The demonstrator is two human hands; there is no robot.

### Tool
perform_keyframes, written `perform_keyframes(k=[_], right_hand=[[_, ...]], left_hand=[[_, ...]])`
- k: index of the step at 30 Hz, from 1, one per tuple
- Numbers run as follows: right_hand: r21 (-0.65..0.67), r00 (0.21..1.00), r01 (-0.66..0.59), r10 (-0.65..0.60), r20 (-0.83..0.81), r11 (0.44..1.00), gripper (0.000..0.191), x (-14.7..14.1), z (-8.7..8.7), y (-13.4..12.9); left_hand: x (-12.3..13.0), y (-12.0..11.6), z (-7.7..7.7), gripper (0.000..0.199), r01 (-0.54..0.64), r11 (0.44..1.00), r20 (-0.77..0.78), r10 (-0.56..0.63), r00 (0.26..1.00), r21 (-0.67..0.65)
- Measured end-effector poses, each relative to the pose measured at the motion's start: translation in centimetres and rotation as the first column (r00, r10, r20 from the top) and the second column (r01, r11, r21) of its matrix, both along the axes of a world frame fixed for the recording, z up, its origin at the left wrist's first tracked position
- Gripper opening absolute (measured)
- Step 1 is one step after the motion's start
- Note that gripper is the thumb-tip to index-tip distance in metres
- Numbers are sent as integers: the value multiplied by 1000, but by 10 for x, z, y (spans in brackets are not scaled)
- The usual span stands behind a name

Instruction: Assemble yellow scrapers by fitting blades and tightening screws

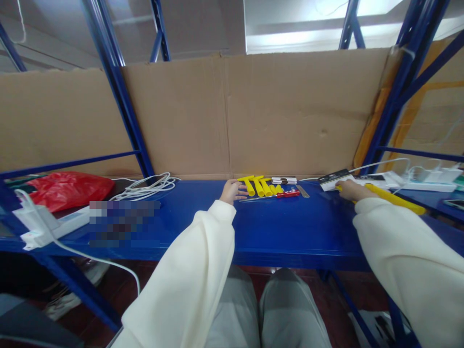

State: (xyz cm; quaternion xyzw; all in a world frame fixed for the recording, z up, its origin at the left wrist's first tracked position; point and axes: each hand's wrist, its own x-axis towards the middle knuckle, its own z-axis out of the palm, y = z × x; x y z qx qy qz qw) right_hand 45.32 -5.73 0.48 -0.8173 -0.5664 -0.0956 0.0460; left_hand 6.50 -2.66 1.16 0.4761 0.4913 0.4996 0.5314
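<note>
My left hand (233, 191) is open, its fingers spread beside a row of yellow T-shaped tools (258, 187) on the blue tabletop. Smaller yellow pieces (276, 189) lie at the row's right end. In front is a screwdriver with a red handle (289, 194), its shaft pointing toward my left hand. A flat metal blade (303, 192) rests to the right of it. My right hand (350, 190) is closed at a black and white box (335, 180), with a bit of yellow showing at its fingertips; its grip is partly hidden. A long yellow piece (402, 200) lies behind my right sleeve.
A red plastic bag (72, 189), coiled white cable (152, 187) and a white power strip (72, 222) occupy the left side. Another power strip (427, 185) and a phone (455, 204) are at right. Cardboard (290, 116) walls the back between blue posts (125, 96).
</note>
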Motion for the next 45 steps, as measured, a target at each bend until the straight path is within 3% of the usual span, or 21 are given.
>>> perform_keyframes(k=[4,14,19,21,23,25,29,32,34,36,38,41,45], right_hand=[[-114,996,77,-72,43,991,47,-21,0,-4],[16,986,127,-128,105,992,45,-26,-16,2],[56,987,130,-135,87,990,42,-33,-13,-3],[79,987,128,-135,89,989,42,-39,-10,-5],[122,986,115,-128,104,986,42,-46,-4,-6],[172,987,80,-102,122,982,42,-58,5,-6],[229,996,-12,-8,86,973,40,-92,27,-2],[222,994,-80,93,-51,972,39,-121,35,3],[241,966,-210,240,-101,948,39,-137,30,8],[248,904,-383,416,-98,890,40,-148,19,12],[196,855,-488,511,-87,850,40,-153,6,16],[113,847,-517,526,-78,849,39,-154,-9,18],[62,857,-510,513,-52,858,36,-153,-13,16]], left_hand=[[1,-3,2,36,5,1000,-19,-5,1000,-6],[2,-4,1,31,20,1000,-80,-19,997,18],[1,6,-5,29,-17,994,-309,49,950,105],[0,11,-11,29,-3,976,-502,114,857,216],[0,16,-17,29,107,926,-683,186,706,362],[1,17,-22,35,254,873,-810,228,541,416],[5,12,-28,50,431,862,-951,166,262,269],[7,6,-29,51,480,863,-984,100,149,160],[7,4,-29,49,478,866,-986,87,141,144],[7,3,-29,46,467,871,-982,83,170,155],[6,3,-29,44,458,872,-975,83,205,171],[6,4,-29,40,457,866,-963,94,254,205],[8,5,-29,37,470,853,-950,86,302,227]])
